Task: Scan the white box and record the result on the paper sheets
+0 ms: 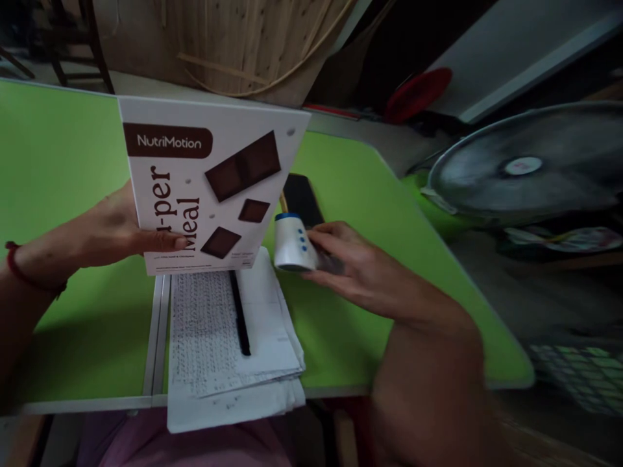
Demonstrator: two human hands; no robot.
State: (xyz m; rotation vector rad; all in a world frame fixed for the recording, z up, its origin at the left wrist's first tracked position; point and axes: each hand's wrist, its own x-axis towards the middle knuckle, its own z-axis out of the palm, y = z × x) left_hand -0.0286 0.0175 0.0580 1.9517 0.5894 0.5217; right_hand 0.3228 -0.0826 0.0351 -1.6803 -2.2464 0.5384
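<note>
My left hand [114,224] grips the lower left side of a white NutriMotion box [170,178], thumb across its front. The box stands upright above the table, its front printed with dark brown chocolate-like pieces. To the right, my right hand [357,266] is closed on a small white cup-shaped object [293,243] with a blue rim and blue dots. That object is apart from the box, close to its lower right corner. Under the box lie handwritten papers [204,344], with a black pen [240,318] on them.
Behind the cup-shaped object, a dark phone [302,194] lies on the green table [370,194]. A metal strip [158,331] runs along a seam in the tabletop. Beyond the right edge stands a large fan [523,165]; a red round object [418,94] is farther back.
</note>
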